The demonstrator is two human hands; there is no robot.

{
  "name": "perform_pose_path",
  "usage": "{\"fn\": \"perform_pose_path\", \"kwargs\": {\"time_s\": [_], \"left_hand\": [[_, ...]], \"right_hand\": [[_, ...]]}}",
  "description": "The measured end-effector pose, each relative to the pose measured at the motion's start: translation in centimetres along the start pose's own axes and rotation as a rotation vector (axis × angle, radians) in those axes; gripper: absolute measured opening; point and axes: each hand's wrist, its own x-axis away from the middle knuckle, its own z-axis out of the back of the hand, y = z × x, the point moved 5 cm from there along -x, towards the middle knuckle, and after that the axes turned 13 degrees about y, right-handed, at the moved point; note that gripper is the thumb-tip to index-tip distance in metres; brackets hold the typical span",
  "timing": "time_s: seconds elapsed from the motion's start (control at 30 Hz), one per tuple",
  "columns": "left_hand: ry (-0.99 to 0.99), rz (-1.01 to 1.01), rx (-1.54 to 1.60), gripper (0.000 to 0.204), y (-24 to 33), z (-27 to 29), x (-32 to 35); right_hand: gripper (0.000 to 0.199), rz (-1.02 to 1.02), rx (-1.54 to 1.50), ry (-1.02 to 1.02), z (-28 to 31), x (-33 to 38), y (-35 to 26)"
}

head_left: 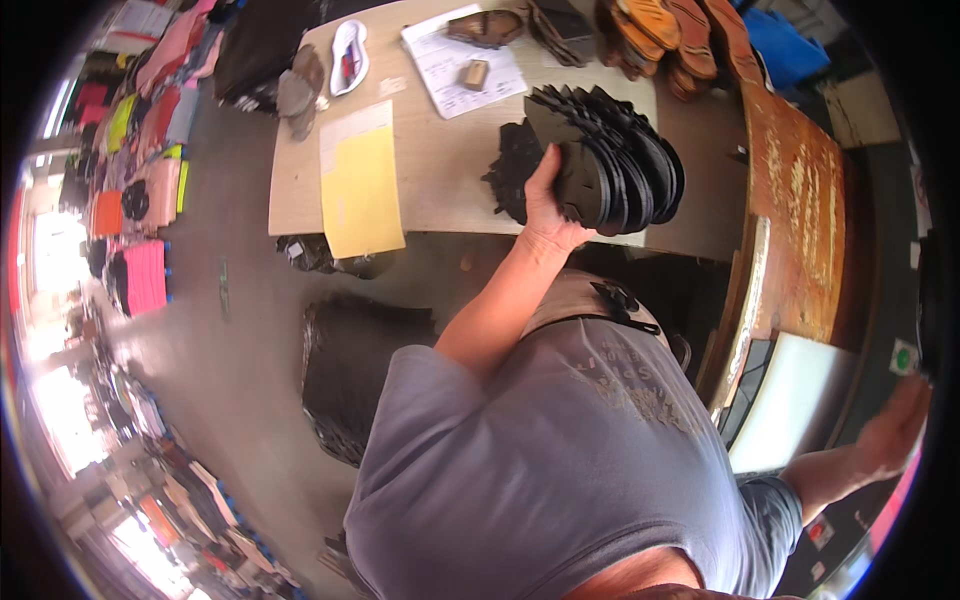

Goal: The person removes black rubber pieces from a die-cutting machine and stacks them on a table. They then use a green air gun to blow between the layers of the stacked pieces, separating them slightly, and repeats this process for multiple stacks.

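Observation:
My left hand (547, 208) is closed round the near left side of a stack of black shoe pieces (625, 165), thumb on the side and fingers mostly hidden. The pieces are flat with rounded near ends and jagged far ends, fanned out over the table (455, 190). Left of the stack, more jagged black pieces (510, 170) show behind my hand. My right hand (895, 430) reaches out to the far right at the picture's rim. It is smeared by motion, near a dark upright object (932, 300), and its fingers cannot be made out.
On the table lie a yellow sheet (362, 190), printed papers (450, 75), a white sole (348, 58) and a brown sandal (485, 28). Orange-brown shoe pieces (640, 35) are at the back right. A worn wooden board (800, 210) stands right; a black plastic-wrapped bundle (350, 360) is on the floor.

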Motion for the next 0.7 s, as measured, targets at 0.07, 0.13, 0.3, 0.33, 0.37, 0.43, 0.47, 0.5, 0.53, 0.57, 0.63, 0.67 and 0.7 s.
{"fn": "perform_pose_path", "kwargs": {"time_s": [0.07, 0.13, 0.3, 0.33, 0.37, 0.43, 0.47, 0.5, 0.53, 0.57, 0.63, 0.67, 0.7], "left_hand": [[0.058, 0.009, 0.034, 0.045, 1.2, 0.9, 1.2], [0.061, -0.003, 0.054, 0.042, 2.7, 1.8, 2.6], [0.176, 0.013, 0.121, 0.04, 5.4, 4.7, 6.0], [0.275, 0.032, 0.1, 0.039, 5.6, 5.5, 6.8], [0.202, 0.053, 0.113, 0.037, 6.1, 5.4, 7.7], [0.183, -0.061, 0.111, 0.035, 6.6, 5.3, 9.0], [0.154, -0.06, 0.147, 0.035, 6.7, 5.2, 9.7], [0.133, -0.045, 0.161, 0.034, 6.7, 5.1, 10.4], [0.139, -0.021, 0.119, 0.035, 6.9, 5.1, 10.8], [0.139, -0.005, 0.085, 0.041, 6.8, 5.1, 11.3], [0.128, -0.003, 0.07, 0.05, 6.9, 5.1, 12.1], [0.151, -0.014, 0.016, 0.052, 7.0, 5.3, 12.3], [0.183, -0.039, -0.011, 0.052, 7.0, 5.5, 12.7]], "right_hand": [[0.039, -0.021, -0.072, -0.084, -0.2, 1.2, -3.8], [0.034, 0.104, -0.158, -0.192, -0.9, 1.1, -8.6], [0.019, 0.818, -0.781, -0.639, 0.1, 2.3, -22.0], [0.019, 0.835, -0.753, -0.794, 0.1, 3.1, -23.6], [0.02, 0.853, -0.745, -0.753, 0.4, 3.7, -25.3], [0.03, 0.825, -0.841, -1.039, 0.0, 5.2, -27.7], [0.036, 0.71, -0.846, -1.324, -0.8, 7.3, -28.6], [0.044, 0.753, -0.823, -1.376, -1.1, 9.4, -29.7], [0.052, 0.795, -0.733, -1.459, -1.9, 11.7, -30.6], [0.057, 0.764, -0.776, -1.511, -2.6, 13.4, -31.6], [0.058, 0.685, -0.773, -1.61, -4.1, 15.9, -33.2], [0.054, 0.628, -0.799, -1.617, -4.7, 16.7, -33.9], [0.051, 0.569, -0.826, -1.623, -5.2, 17.4, -34.7]]}}
